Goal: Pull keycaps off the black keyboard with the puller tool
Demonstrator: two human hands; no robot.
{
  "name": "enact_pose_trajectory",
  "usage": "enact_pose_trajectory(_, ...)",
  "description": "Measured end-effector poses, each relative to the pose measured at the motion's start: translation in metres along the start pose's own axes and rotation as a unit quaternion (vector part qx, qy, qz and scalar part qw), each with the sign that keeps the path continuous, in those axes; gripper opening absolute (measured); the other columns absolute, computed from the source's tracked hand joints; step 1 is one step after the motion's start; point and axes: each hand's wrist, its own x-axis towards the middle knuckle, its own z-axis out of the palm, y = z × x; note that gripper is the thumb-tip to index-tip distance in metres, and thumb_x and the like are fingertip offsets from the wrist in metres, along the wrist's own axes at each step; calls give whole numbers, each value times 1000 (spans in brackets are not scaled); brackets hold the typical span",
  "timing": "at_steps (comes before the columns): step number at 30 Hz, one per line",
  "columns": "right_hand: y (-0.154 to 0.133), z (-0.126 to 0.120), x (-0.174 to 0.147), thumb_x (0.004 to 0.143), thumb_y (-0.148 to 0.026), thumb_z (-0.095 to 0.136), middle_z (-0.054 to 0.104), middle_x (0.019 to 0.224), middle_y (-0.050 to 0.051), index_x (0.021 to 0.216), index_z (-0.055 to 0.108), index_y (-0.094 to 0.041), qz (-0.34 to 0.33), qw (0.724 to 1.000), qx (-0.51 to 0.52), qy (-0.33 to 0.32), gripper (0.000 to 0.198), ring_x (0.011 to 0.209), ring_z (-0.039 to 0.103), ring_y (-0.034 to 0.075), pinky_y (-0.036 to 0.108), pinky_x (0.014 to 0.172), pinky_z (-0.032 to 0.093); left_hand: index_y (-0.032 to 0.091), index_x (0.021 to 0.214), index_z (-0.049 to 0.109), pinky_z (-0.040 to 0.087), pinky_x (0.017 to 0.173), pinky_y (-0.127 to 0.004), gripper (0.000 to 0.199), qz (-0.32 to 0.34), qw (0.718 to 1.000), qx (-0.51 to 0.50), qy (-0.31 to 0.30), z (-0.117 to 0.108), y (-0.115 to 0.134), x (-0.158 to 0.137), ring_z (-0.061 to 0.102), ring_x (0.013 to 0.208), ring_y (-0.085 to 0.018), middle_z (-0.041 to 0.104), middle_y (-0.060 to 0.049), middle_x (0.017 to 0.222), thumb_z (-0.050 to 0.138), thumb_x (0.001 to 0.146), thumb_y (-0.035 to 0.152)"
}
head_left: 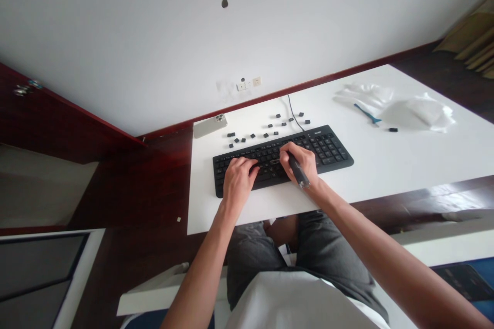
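A black keyboard (pixel 332 157) lies slightly tilted across the white table in front of me. My left hand (pixel 240 177) rests on its left half, fingers stretched over the keys and thumb apart, holding nothing. In my right hand (pixel 299 162), closed over the middle of the board, is a dark-handled keycap puller (pixel 299 172). Its thin wire end points left, down to the keys. Whether the wire grips a key is too small to tell. Several loose black keycaps (pixel 252 135) lie scattered behind the keyboard.
A phone (pixel 210 126) lies at the table's back left corner. To the right are crumpled clear plastic bags (pixel 420 113), a small blue brush (pixel 367 113) and one small black piece (pixel 392 129). The keyboard cable (pixel 295 115) runs off the back edge towards the wall.
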Motion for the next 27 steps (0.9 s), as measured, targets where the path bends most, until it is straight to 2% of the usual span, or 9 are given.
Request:
enact_pose_trajectory(7,-1,-1,2,97,-17,55,61,70,-1,83,55,-24,12,1000,6,-2,15,59,54,14,28,60,43,20,95,76,54,89,-38,3,12,999,-37,-15,-8,-4,1,67,94,-23,78,-3,98,75,95,18)
enact_pose_trajectory(16,1,-1,3,97,-17,54,61,71,-1,84,54,-23,9,1000,9,-11,14,60,55,14,28,61,43,20,99,78,56,90,-39,8,58,998,-21,-17,-10,-9,2,66,96,-22,79,-4,101,70,98,16)
enact_pose_trajectory(27,0,-1,4,98,-19,54,60,71,-1,83,53,-23,6,1000,7,-12,15,60,55,14,28,61,43,17,102,75,58,89,-39,13,97,995,21,-28,-9,-1,2,67,96,-24,77,-8,102,63,102,14)
